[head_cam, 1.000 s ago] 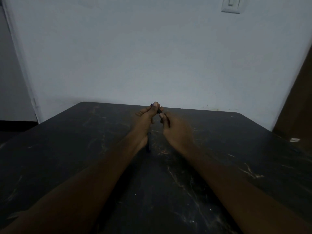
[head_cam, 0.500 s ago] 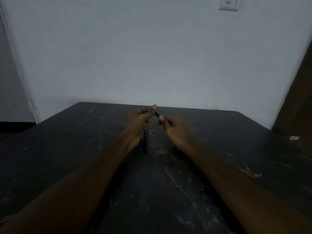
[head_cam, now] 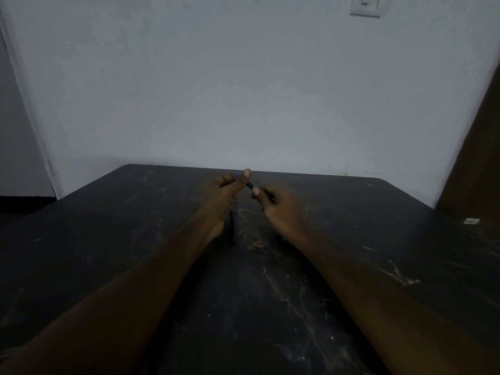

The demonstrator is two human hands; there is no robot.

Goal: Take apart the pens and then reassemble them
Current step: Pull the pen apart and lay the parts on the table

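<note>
Both hands meet over the far middle of a dark marbled table. My left hand pinches one end of a dark blue pen between thumb and fingers; a blue tip shows past its fingers. My right hand grips the pen's other end, and a dark bit sticks out behind its fingers. The pen slants down from left to right between the two hands. A second dark pen lies on the table just below my left hand, pointing toward me. The light is dim, so pen parts are hard to tell apart.
A pale wall rises right behind the table's far edge, with a light switch at the top right. A brown door or panel stands at the right, and a small white object lies near the table's right edge.
My hands have drawn slightly apart, the right one moving right and down, so more of the pen shows between them. The pen on the table has not moved.
</note>
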